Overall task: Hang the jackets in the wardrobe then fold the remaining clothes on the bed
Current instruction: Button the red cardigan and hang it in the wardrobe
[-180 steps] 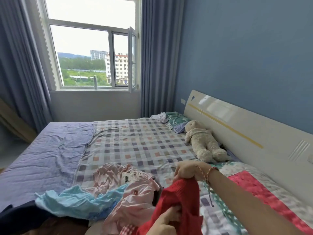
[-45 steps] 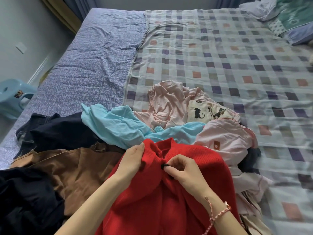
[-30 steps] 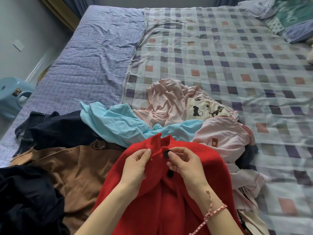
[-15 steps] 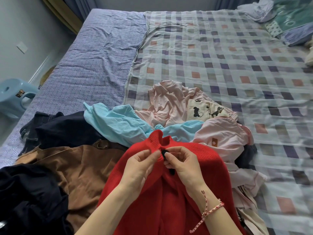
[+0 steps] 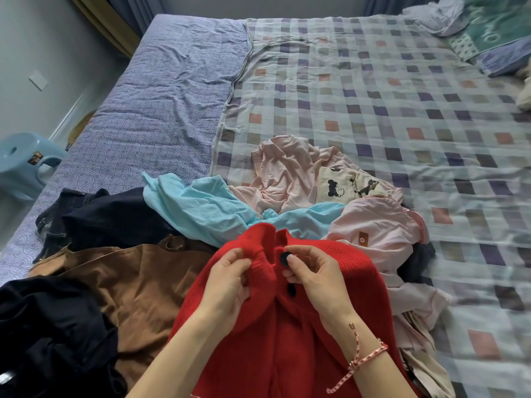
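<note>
The bed (image 5: pixel 373 110) fills the view; a checked sheet covers its right part and a purple patterned cover (image 5: pixel 161 93) its left. Your clothes lie heaped at the near edge. The red cardigan (image 5: pixel 287 346) lies on top of the heap directly in front of you, collar pointing away. Left of it lies a brown jacket (image 5: pixel 138 282), with a black garment (image 5: pixel 43 326) at the near left corner and a dark navy garment (image 5: pixel 109 219) beyond the brown one. A light blue garment (image 5: pixel 201 205) runs across behind the cardigan's collar. Pink garments (image 5: pixel 287 170) are bunched beyond and to the right of it. A blue stool (image 5: pixel 23 162) stands on the floor at the bed's left side.

Your left hand (image 5: pixel 230 285) has fingers curled, gripping the cardigan's left front edge just below the collar. Your right hand (image 5: pixel 319 277) pinches the opposite edge between thumb and forefinger, right at the top black button (image 5: pixel 283 259). A second button (image 5: pixel 291 290) shows just below, between your hands. A red cord bracelet (image 5: pixel 365 357) sits on the right wrist.
</note>
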Action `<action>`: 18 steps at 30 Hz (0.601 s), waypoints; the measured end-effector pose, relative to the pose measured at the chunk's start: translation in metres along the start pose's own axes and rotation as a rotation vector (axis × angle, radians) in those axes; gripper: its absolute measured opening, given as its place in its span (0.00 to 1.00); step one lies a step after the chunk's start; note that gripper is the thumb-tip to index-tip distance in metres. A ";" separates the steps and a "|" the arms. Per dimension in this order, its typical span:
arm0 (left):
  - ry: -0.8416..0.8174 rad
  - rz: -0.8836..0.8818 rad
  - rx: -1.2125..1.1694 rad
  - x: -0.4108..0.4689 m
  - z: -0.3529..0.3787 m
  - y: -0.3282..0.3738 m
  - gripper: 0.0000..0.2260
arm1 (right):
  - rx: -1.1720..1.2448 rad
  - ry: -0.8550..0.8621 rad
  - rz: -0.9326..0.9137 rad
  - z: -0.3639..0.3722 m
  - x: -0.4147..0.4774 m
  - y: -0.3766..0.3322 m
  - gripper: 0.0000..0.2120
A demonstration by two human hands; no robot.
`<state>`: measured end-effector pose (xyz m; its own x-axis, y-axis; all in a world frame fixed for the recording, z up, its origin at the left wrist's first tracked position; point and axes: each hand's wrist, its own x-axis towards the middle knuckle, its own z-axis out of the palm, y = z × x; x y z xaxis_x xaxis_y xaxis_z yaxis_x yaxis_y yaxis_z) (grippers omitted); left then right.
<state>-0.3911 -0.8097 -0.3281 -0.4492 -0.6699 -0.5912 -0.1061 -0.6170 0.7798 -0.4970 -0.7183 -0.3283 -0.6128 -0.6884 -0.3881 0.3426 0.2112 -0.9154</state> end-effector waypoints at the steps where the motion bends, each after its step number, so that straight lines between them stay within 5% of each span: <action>1: 0.051 0.043 -0.001 0.004 -0.006 0.006 0.12 | -0.007 0.016 -0.001 -0.002 0.001 -0.001 0.08; 12: 0.505 0.403 0.778 0.026 -0.082 0.068 0.08 | -0.124 0.117 0.025 -0.054 0.013 -0.021 0.10; 15: 0.570 0.383 0.828 0.012 -0.083 0.062 0.10 | -0.202 0.036 0.072 -0.059 0.001 -0.020 0.10; 18: 0.458 0.230 0.740 -0.009 -0.083 0.031 0.08 | -0.240 -0.081 0.173 -0.056 -0.017 -0.014 0.07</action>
<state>-0.3160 -0.8568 -0.3157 -0.1491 -0.9405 -0.3053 -0.6724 -0.1300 0.7287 -0.5309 -0.6707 -0.3145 -0.4975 -0.6789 -0.5399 0.2531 0.4818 -0.8390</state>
